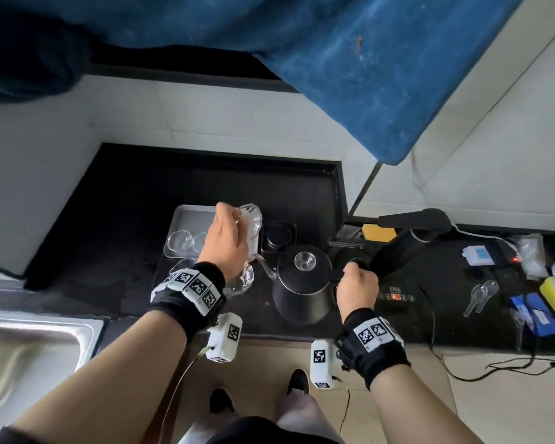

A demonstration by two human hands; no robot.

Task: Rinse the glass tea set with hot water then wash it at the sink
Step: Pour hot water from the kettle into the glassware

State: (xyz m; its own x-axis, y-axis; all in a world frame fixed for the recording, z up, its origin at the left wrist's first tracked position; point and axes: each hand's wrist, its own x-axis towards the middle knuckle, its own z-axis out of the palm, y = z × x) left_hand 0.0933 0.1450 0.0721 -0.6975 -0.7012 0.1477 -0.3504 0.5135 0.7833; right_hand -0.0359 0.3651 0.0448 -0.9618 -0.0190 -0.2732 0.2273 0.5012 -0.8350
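My left hand [226,241] grips a clear glass pitcher [252,222], tilted over the metal tray [189,216]. Two small glass cups [186,245] stand in that tray, left of the hand. Another glass piece [241,280] sits on the black counter just under my left wrist. My right hand [356,288] holds the handle of a black gooseneck kettle [302,283], whose thin spout points left toward the pitcher. The kettle's top has a round opening with no lid on it.
A steel sink [29,350] lies at the lower left. Right of the kettle are a black heater base with a red display [396,296], a tilted black kettle [398,251], clear plastic spoons [481,296], cables and small packets. A blue cloth [366,75] hangs overhead.
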